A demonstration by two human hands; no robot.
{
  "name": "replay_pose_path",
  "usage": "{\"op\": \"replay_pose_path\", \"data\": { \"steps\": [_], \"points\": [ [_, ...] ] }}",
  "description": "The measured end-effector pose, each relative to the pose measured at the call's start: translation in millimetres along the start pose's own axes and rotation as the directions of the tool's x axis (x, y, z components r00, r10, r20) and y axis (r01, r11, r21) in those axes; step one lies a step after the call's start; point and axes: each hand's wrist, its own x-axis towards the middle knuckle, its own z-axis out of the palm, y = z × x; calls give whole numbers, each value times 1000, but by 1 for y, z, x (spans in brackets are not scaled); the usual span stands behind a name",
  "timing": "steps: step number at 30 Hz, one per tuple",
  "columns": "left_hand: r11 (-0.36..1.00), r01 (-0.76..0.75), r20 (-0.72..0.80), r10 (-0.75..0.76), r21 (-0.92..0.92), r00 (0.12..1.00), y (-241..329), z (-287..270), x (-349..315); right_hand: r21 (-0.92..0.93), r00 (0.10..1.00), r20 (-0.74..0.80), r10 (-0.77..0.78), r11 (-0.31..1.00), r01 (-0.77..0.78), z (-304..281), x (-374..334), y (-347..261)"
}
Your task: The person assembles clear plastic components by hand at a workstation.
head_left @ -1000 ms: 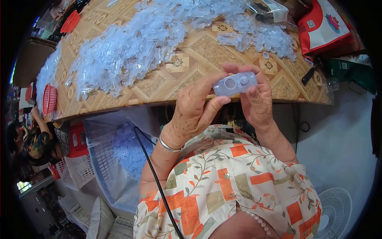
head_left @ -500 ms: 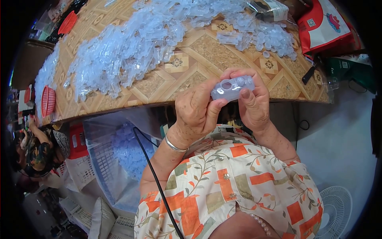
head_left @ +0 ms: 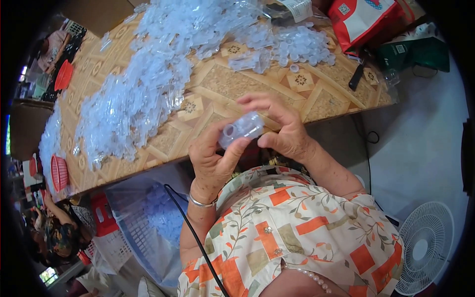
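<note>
A clear plastic part (head_left: 247, 126) with a round opening at one end is held over the table's front edge. My left hand (head_left: 210, 156) grips it between thumb and fingers. Just to its right, my right hand (head_left: 287, 126) has its fingers spread and nothing in its grasp, with the thumb close to the part's right end. Beyond my hands, a big heap of clear plastic pieces (head_left: 143, 91) covers much of the table (head_left: 217, 106). Small round clear caps (head_left: 311, 47) lie in a pile at the far right.
A red-and-white bag (head_left: 358, 24), a dark-handled tool (head_left: 356, 76) and a green bag (head_left: 410, 57) are at right. Red baskets (head_left: 59, 173) stand far left. Below the table is a lined blue basket (head_left: 133, 218) of plastic pieces; a black cable (head_left: 190, 222) hangs before it. A white fan (head_left: 420, 247) stands lower right.
Both hands have moved left and slightly down in the picture with the plastic part. My right hand has let go and opened. The whole view has turned and shifted.
</note>
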Motion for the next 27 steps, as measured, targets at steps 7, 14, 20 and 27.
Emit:
{"op": "replay_pose_path", "data": {
  "steps": [7, 14, 20, 27],
  "points": [
    [913, 218, -45, -248, -345, 968, -18, 6, 1, -931, 935, -288, -208, 289, -223, -77, 11, 19],
    [893, 260, 5, -278, -366, 961, -24, 13, 1, -913, 920, -368, -135, 243, -329, -86, 12, 26],
    [777, 337, 21, -386, -532, 922, -19, 12, 3, -869, 911, -397, -112, 365, -334, -88, 8, 25],
    [838, 317, -1, -354, -444, 935, -16, 13, 6, -923, 986, -166, 24, 347, -164, -71, 10, 10]
  ]
}}
